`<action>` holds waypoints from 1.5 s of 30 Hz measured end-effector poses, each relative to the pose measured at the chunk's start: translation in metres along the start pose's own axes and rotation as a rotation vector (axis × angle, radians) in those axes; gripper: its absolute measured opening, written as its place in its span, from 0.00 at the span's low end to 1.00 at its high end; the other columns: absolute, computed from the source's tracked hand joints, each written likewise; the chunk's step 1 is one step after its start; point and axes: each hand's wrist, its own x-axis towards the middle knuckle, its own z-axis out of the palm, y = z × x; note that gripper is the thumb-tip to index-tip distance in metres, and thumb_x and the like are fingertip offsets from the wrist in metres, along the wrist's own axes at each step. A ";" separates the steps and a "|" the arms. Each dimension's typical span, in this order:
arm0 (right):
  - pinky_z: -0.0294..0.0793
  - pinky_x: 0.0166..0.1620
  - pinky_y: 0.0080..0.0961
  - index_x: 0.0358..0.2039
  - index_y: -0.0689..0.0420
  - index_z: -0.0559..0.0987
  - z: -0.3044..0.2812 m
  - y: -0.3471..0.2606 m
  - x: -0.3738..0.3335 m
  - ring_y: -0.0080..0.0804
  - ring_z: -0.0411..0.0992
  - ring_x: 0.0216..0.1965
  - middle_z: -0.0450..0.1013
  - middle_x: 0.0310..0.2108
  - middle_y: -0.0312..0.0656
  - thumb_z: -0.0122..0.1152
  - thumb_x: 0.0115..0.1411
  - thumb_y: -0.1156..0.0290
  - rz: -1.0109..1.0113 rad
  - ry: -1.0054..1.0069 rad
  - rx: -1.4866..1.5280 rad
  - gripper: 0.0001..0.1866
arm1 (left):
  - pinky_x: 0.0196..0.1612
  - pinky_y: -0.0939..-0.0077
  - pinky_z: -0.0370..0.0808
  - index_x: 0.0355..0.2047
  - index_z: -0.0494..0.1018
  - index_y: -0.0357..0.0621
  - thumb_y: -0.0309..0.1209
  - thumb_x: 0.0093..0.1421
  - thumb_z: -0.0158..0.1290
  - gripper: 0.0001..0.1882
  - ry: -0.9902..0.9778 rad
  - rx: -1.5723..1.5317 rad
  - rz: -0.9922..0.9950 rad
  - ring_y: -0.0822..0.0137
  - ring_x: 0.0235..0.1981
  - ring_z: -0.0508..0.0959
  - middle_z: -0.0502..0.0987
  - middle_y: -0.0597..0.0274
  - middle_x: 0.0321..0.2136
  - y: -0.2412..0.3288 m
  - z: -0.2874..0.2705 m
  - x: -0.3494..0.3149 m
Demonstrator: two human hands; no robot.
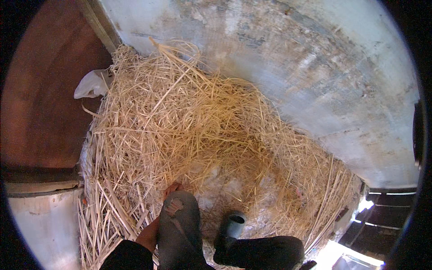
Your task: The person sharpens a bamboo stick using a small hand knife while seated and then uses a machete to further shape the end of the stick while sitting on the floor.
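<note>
Head view: nearest, I see two bent legs [180, 234] and, between them, a gray open-ended cylinder [234, 230]. The left hand [174, 187] is at the straw [180, 108], partly hidden by the left knee [184, 202]; I cannot tell its grip. Straw extends forward to a stained, pale panel [315, 81].

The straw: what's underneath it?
Where the straw thins out, right of the torn knee, a pale surface shows; I can't tell what it is. Under the thicker straw, everything is covered.
</note>
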 end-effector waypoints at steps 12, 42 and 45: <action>0.76 0.46 0.42 0.51 0.62 0.71 -0.041 0.075 -0.040 0.53 0.74 0.45 0.71 0.50 0.57 0.64 0.54 0.66 0.100 0.139 0.014 0.25 | 0.61 0.52 0.61 0.62 0.66 0.45 0.34 0.62 0.48 0.27 0.020 -0.058 0.002 0.50 0.62 0.64 0.63 0.53 0.62 -0.003 0.000 -0.005; 0.76 0.48 0.41 0.54 0.62 0.69 0.159 0.208 0.032 0.52 0.73 0.48 0.69 0.53 0.58 0.67 0.52 0.66 -0.201 0.078 0.265 0.31 | 0.52 0.54 0.76 0.59 0.67 0.44 0.33 0.61 0.48 0.25 -0.571 0.418 0.185 0.48 0.50 0.77 0.74 0.47 0.52 0.148 -0.161 0.152; 0.76 0.48 0.41 0.55 0.62 0.69 0.160 0.236 0.029 0.52 0.73 0.48 0.69 0.53 0.58 0.68 0.52 0.66 -0.211 0.138 0.314 0.31 | 0.49 0.55 0.77 0.54 0.72 0.42 0.30 0.60 0.49 0.21 -0.448 0.377 0.256 0.48 0.48 0.78 0.75 0.47 0.50 0.209 -0.156 0.168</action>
